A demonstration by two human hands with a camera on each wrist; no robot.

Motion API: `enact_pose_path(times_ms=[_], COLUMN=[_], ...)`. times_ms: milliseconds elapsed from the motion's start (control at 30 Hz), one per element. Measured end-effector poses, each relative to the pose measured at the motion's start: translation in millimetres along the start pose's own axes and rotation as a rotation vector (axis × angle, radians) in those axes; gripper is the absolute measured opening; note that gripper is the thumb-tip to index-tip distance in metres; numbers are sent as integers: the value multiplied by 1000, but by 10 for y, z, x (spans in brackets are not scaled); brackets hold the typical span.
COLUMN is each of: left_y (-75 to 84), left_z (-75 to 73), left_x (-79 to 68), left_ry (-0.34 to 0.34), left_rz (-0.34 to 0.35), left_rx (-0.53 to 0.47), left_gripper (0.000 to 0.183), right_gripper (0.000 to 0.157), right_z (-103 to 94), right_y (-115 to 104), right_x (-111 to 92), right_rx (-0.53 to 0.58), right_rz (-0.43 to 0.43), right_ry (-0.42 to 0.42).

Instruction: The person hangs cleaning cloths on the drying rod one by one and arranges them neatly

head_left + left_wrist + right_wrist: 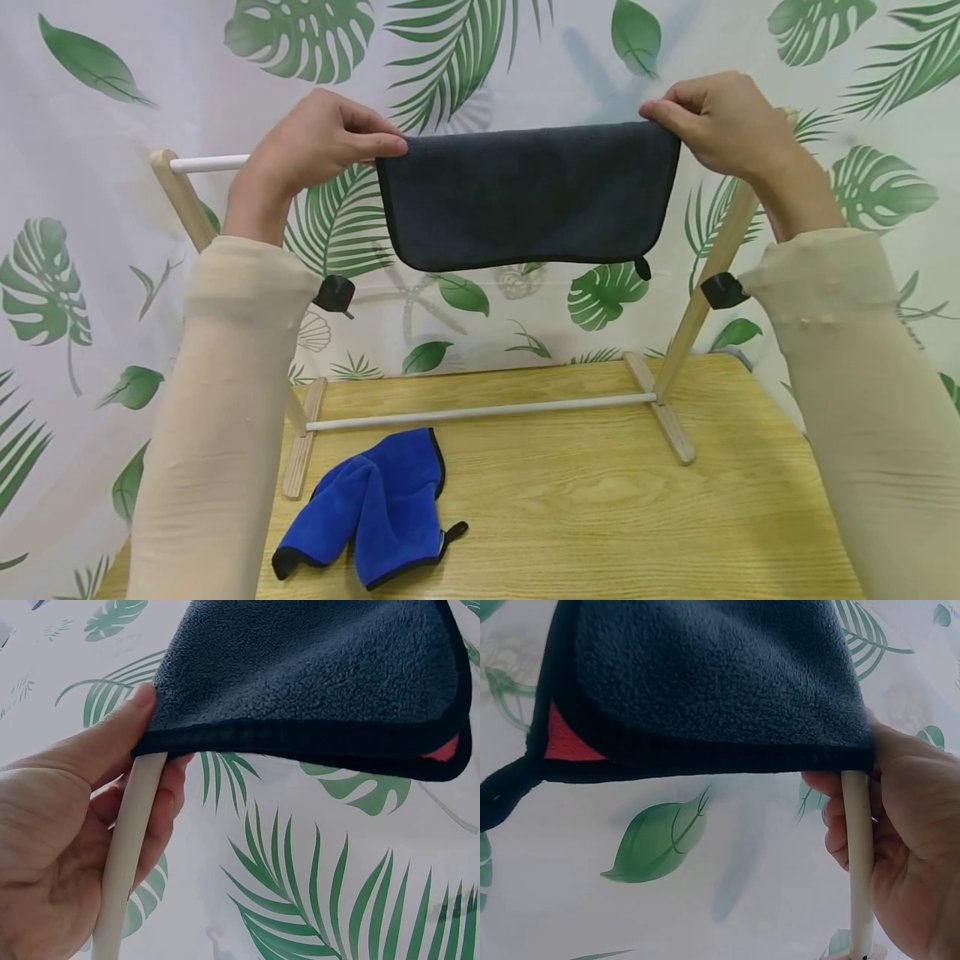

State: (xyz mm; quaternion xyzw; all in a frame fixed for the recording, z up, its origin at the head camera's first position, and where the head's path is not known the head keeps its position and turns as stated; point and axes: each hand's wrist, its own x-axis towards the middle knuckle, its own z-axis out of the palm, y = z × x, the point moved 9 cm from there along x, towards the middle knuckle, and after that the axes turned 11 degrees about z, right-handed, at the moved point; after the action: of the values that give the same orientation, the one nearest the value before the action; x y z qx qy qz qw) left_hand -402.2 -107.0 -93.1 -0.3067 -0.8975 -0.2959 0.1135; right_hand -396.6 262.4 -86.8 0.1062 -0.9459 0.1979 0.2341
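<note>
A dark grey towel (525, 200) with black edging hangs folded over the white top rod (210, 163) of a wooden rack. My left hand (311, 142) pinches the towel's upper left end at the fold, and its fingers curl behind the rod (124, 847) in the left wrist view. At the upper right end, my right hand (731, 125) pinches the fold, the rod (859, 855) passing beside its palm. A red inner face (566, 739) peeks out at the lower corner, near a black hanging loop (506, 795).
A crumpled blue towel (386, 508) with black edging lies on the wooden table (600, 517), front left. The rack's right foot (667, 417) and left foot (303, 442) stand on the table, joined by a white lower rod (487, 412). Behind hangs a leaf-patterned curtain (465, 333).
</note>
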Motion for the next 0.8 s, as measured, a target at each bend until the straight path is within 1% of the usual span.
enact_pose_path(times_ms=[167, 267, 367, 467, 600, 700, 800], left_y=[-6, -13, -9, -3, 15, 40, 56], left_z=[-10, -2, 17, 38, 55, 56, 48], left_x=[8, 8, 4, 4, -6, -14, -17], left_ry=[-10, -30, -48, -55, -68, -72, -62], left_rz=[-4, -15, -21, -11, 5, 22, 35], left_rx=[19, 14, 11, 4, 3, 9, 16], left_gripper=[39, 40, 40, 40, 40, 39, 37], right_gripper=[44, 44, 40, 36, 33, 31, 32], right_z=[-34, -39, -31, -23, -37, -49, -48], right_y=[-17, -13, -8, 16, 57, 43, 31], right_x=[-21, -46, -83, -123, -154, -166, -175], right_rx=[-12, 1, 3, 21, 47, 18, 5], right_rz=[-21, -23, -40, -60, -60, -70, -65], right_ry=[40, 35, 15, 1, 8, 15, 13])
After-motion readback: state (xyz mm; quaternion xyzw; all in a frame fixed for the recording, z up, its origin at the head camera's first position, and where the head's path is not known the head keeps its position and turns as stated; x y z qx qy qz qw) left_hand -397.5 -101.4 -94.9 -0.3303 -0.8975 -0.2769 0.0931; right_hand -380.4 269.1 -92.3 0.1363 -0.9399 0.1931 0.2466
